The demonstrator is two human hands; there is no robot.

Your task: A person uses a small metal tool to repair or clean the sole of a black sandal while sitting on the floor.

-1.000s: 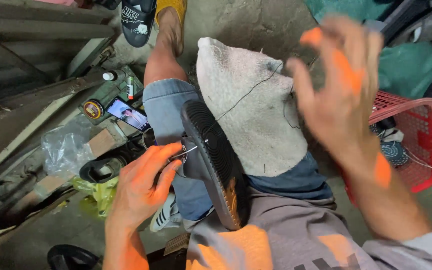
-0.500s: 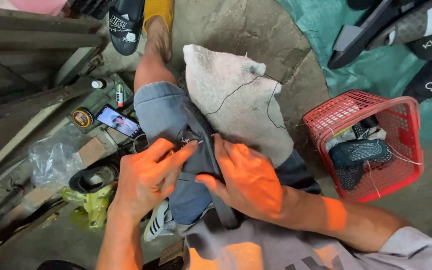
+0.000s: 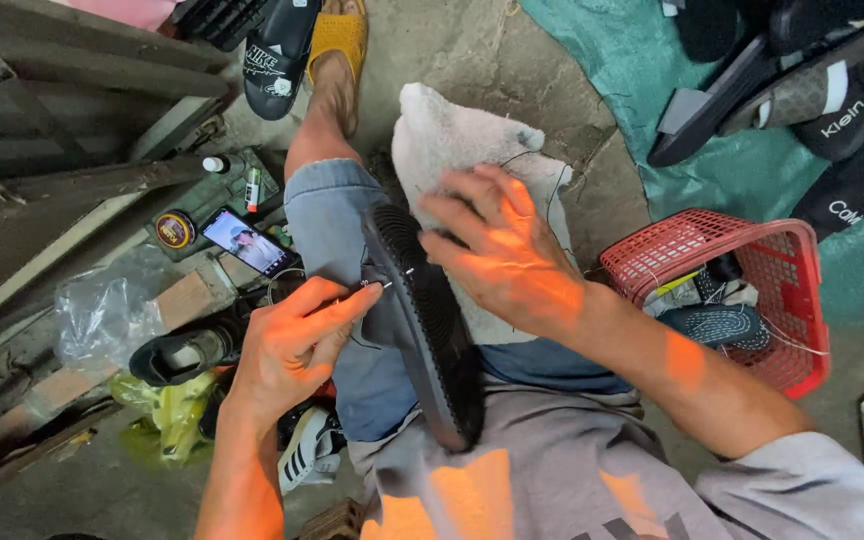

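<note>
Stitching: left hand (image 3: 292,345) has its fingers pinched together on a needle (image 3: 384,286) at the black sandal sole (image 3: 422,320), which stands on edge across the lap.
Right hand: (image 3: 507,255) fingers spread apart, steadying the sole's far side over a grey cloth (image 3: 442,130).
Progress: looks mid-seam; can't tell how much edge is left.
Around: red basket (image 3: 787,300), phone (image 3: 247,240), nothing blocking.

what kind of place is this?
Probably an informal shoe-repair spot on the ground: the left hand pushes a needle into a black sandal sole, a red basket holds footwear, and sandals lie on a green tarp.
</note>
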